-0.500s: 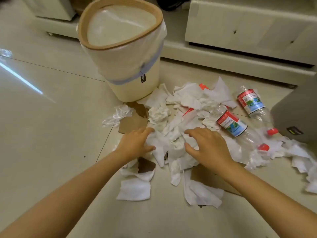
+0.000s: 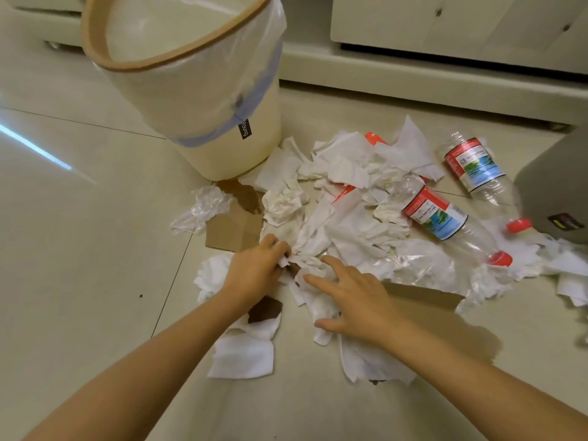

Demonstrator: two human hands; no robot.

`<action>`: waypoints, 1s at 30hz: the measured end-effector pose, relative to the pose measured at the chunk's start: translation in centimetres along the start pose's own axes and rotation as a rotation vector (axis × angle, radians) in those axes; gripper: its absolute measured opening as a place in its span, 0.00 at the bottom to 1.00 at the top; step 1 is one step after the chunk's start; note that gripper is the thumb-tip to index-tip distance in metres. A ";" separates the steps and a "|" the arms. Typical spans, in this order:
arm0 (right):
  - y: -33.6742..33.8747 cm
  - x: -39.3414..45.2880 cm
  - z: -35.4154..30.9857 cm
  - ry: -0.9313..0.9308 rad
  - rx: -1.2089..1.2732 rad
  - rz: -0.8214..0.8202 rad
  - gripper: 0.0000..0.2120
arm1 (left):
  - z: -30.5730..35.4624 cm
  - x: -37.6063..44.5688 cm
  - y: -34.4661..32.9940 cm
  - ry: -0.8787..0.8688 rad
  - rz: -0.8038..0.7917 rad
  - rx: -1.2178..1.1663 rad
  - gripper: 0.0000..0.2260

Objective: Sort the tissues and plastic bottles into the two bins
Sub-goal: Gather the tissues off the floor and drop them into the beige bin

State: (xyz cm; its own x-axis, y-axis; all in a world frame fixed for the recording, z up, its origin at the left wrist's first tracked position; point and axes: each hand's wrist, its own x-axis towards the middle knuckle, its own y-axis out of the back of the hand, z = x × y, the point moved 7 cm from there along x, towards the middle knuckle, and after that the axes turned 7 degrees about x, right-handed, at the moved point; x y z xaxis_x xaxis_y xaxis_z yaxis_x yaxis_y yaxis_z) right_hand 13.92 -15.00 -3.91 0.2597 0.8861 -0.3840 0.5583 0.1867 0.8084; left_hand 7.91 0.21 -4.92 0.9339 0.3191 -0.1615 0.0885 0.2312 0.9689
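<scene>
Though tissue-buried (image 2: 346,224), cardboard (image 2: 232,230); bottles (image 2: 436,214)

on the cream bin (image 2: 222,144) in front of you, a small black tag (image 2: 245,128) carried white letters running sideways that read "young". the red, white and blue labels on the two plastic bottles (image 2: 434,214) (image 2: 474,163) bore print too small to read. the dark sticker (image 2: 564,220) on the grey bin (image 2: 553,186) was illegible.
</scene>
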 end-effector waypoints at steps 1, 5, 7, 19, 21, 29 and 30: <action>-0.5 0.2 0.3 0.004 -0.033 -0.014 0.37 | -0.5 -0.2 0.2 0.018 0.014 -0.026 0.10; -1.3 0.9 0.3 0.065 -0.188 -0.006 0.33 | -2.0 -0.9 1.0 0.111 0.044 -0.072 0.08; -1.4 1.1 0.6 0.079 -0.235 0.034 0.25 | -2.2 -1.1 1.7 0.125 0.064 -0.066 0.08; 4.8 0.4 1.4 -0.009 0.366 0.234 0.09 | -1.9 -0.2 8.6 0.129 0.160 -0.050 0.09; 5.1 0.2 1.2 0.031 0.359 0.231 0.09 | -1.8 0.5 9.8 0.107 0.155 -0.032 0.09; 0.7 -1.2 1.3 0.118 -0.083 -0.016 0.18 | -2.9 0.8 15.6 -0.077 0.133 0.165 0.09; 0.0 -1.2 1.3 0.138 -0.149 -0.052 0.21 | -3.1 0.7 16.1 -0.083 0.139 0.164 0.09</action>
State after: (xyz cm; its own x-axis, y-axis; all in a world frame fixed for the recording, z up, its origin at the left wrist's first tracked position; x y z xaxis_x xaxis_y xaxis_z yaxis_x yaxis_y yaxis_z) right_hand 14.66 -16.61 -4.05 0.1174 0.9215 -0.3702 0.4425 0.2852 0.8502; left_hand 8.92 7.01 9.98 0.9659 0.2586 -0.0152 0.0061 0.0358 0.9993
